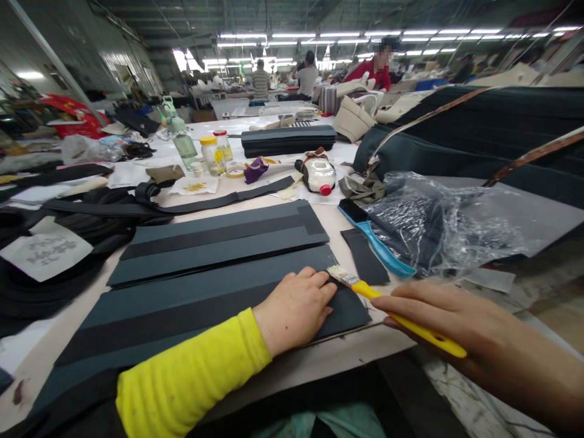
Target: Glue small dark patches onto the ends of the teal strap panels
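Note:
My right hand [451,322] grips a paintbrush [396,316] by its yellow handle. The pale bristles touch or hover just over the right end of the nearer dark green panel [191,292], close to my left fingertips; I cannot tell which. Pressing down on that panel is my left hand [296,310], in a yellow sleeve, with its fingers bent slightly and nothing held in them. A black strip [173,319] runs lengthwise along the panel. Just behind lies a second stack of green panels [223,231], also with a black strip.
Right of the panels lie a blue-handled brush [383,249], a black scrap [365,255] and clear plastic [456,219]. Behind stand jars [212,157], a bottle [183,143] and a white jug [319,172]. Black fabric [59,243] heaps at left. People work far back.

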Demonstrator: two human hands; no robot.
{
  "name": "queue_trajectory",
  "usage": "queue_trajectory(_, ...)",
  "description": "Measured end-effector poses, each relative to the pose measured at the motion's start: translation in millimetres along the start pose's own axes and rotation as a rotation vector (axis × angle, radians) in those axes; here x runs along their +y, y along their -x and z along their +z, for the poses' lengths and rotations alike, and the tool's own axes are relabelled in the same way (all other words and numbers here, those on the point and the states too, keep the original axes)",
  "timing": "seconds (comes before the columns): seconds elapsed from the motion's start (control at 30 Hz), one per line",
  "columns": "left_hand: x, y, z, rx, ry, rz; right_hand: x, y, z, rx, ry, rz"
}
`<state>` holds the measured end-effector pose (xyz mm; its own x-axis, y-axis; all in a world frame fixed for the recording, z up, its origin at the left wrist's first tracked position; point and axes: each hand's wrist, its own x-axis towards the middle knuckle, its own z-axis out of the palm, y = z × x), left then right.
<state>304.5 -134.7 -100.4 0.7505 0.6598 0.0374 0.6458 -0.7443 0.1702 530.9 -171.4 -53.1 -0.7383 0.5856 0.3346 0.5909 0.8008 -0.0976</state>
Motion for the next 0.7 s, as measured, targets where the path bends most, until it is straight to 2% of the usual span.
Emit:
queue_trajectory(0.27,0.3,-0.5,1.2,0.012,0.017,0.004,-9.3,49.6,3.8,-0.049,0.006,0.007)
queue_trajectory(0.37,0.0,-0.9,1.6,0.009,0.020,0.003,-13.5,56.0,-4.1,0.005,-0.008,0.081)
queue_trajectory(0.43,-0.2,-0.9,1.5,0.009,0.023,0.003,-13.4,49.9,-10.7,0.046,0.023,0.152)
queue_trajectory(0.53,-0.1,-0.5,1.2,0.012,0.028,0.007,-5.7,28.1,-11.8,0.071,0.044,0.096)
queue_trajectory(0.7,0.6,0.6,0.5,0.019,0.032,-0.001,7.6,-5.6,9.4,0.024,-0.001,0.021)
